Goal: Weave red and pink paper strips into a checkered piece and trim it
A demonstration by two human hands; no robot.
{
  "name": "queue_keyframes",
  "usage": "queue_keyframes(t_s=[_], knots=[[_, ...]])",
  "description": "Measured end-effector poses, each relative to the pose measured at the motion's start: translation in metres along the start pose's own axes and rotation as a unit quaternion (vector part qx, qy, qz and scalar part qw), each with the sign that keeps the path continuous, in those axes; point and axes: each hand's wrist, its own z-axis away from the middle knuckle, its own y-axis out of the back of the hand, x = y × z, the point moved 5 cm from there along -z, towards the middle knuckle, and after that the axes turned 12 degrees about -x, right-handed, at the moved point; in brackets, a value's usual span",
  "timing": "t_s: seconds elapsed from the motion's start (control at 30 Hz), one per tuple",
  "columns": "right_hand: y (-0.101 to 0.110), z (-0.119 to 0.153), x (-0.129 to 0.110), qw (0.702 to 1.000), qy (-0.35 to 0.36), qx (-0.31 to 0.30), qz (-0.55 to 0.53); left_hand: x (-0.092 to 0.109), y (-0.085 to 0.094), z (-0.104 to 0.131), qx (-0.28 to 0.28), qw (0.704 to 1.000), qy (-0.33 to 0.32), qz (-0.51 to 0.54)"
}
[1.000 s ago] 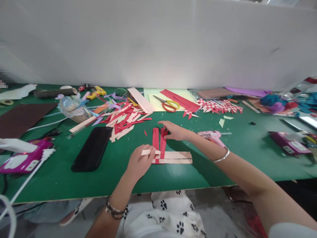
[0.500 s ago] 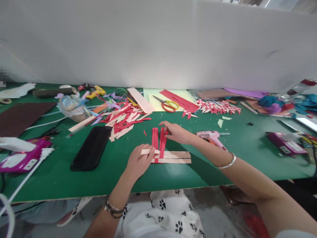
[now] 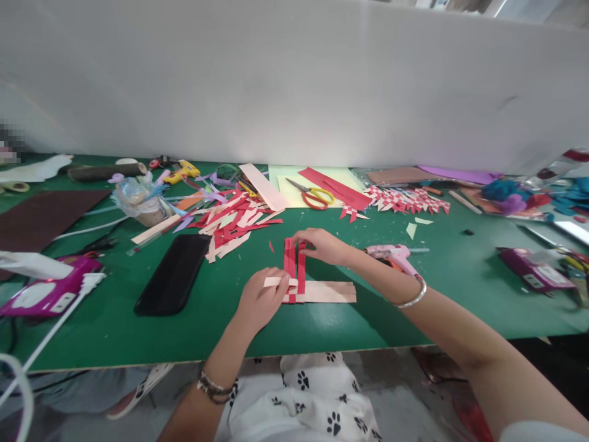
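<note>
A small red-and-cream paper weave lies flat near the table's front edge. My left hand [image 3: 263,298] is closed on its left part, with a folded-over cream paper strip [image 3: 272,282] under the thumb and fingers. Red paper strips [image 3: 289,261] run away from the weave toward the back, side by side with a narrow gap. Cream paper strips [image 3: 331,291] stretch out to the right. At the far ends of the red strips, my right hand [image 3: 322,245] has its fingers curled around the right one; the fingertips partly hide the contact.
Behind are a heap of loose paper strips [image 3: 239,221], scissors [image 3: 313,195] and finished woven pieces [image 3: 405,200]. A black phone [image 3: 172,274] lies left of my hands. Under my right forearm is a pink glue gun [image 3: 398,255]. Purple power strips [image 3: 536,268] sit at both sides.
My right hand has shifted slightly left, and the right red strip, slanted before, now stands straighter beside the other. The cream strips at right lie closer together. My left hand stays in place.
</note>
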Motion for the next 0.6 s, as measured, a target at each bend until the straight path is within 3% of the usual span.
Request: queue_keyframes(t_s=[0.6], knots=[[-0.013, -0.009, 0.019, 0.999, 0.024, -0.016, 0.042, 0.0, 0.0, 0.0, -0.007, 1.0, 0.002, 0.009]])
